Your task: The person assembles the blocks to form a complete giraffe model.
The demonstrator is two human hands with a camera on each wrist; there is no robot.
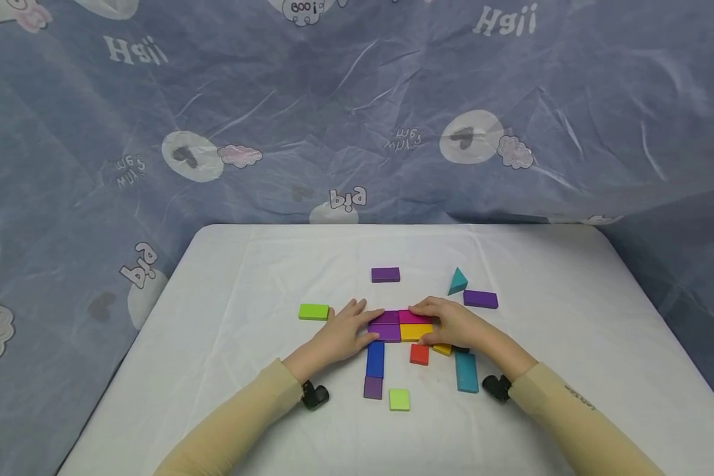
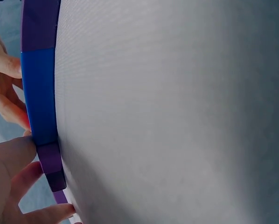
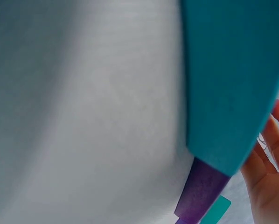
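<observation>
The left hand (image 1: pixel 342 332) pinches two flat purple blocks (image 1: pixel 385 332) between thumb and forefinger; the right hand (image 1: pixel 457 324), fingers curved, pinches the abutting magenta block (image 1: pixel 413 318) and yellow block (image 1: pixel 414 333), all four making a smooth-faced rectangle. A slim blue block (image 1: pixel 375 361) touches its near edge; a red square (image 1: pixel 419 354) lies just beside. Beyond lies a teal triangle (image 1: pixel 458 282) on the faintly creased white surface (image 1: pixel 262 277), backed by wrinkled, printed sheeting (image 1: pixel 333 86).

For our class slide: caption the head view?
Left hand and right hand touch adjoining coloured blocks on a white table.
</observation>
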